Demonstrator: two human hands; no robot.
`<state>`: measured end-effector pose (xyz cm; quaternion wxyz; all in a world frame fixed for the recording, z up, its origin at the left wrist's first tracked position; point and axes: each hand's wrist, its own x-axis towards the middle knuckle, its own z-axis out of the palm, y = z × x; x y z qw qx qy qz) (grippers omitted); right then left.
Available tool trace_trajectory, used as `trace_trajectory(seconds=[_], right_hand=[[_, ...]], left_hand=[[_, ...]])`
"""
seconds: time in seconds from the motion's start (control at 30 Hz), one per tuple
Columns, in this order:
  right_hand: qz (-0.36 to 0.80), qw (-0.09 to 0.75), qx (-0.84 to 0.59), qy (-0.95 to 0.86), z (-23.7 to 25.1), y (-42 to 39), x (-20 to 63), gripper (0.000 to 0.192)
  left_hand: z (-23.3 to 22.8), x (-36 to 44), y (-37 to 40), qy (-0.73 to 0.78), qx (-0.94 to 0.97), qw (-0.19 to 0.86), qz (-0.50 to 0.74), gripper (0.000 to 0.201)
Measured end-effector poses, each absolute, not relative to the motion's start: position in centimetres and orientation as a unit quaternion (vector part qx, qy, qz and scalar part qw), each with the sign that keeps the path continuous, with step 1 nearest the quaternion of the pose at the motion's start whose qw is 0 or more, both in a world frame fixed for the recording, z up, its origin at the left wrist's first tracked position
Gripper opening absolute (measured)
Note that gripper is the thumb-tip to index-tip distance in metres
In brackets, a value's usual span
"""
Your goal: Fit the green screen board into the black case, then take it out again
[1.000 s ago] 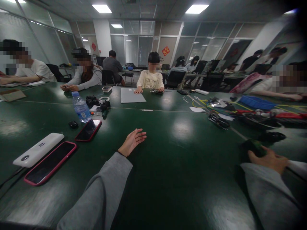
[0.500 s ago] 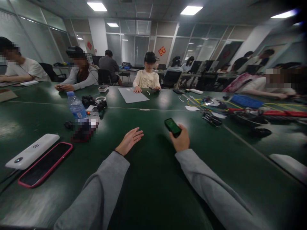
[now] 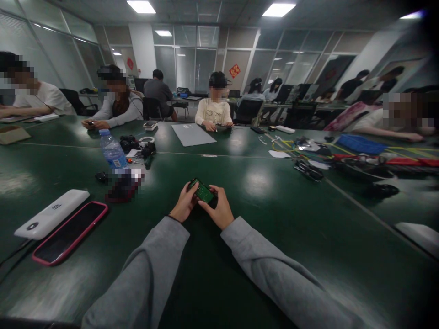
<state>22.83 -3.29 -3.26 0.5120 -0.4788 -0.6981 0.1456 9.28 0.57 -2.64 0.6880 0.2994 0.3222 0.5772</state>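
Together, inward-angled left hand [image 3: 184, 203], right hand [image 3: 220, 208] hold green-faced device [image 3: 205, 193], perhaps phone.

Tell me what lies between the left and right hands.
In the head view, a small green-faced device lies between them, held by the left hand on one side and the right hand on the other.

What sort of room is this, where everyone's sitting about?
It looks like a shared office, perhaps a workroom: glass partitions line the back, a black office chair stands beyond, and a big green table fills the foreground.
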Motion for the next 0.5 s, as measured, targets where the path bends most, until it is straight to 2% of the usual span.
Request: trace_trajectory(seconds=[0.17, 0.5], right_hand=[[0.315, 0.518, -0.487, -0.629, -4.4, -2.8, 23.0, 0.048], [0.360, 0.523, -0.438, -0.637, -4.0, -3.0, 23.1, 0.048]], left_hand=[[-2.4, 9.2, 0.5, 0.318, 0.302, 0.693, 0.573, 0.040], [-1.7, 9.2, 0.0, 0.266, 0.330, 0.707, 0.567, 0.041]])
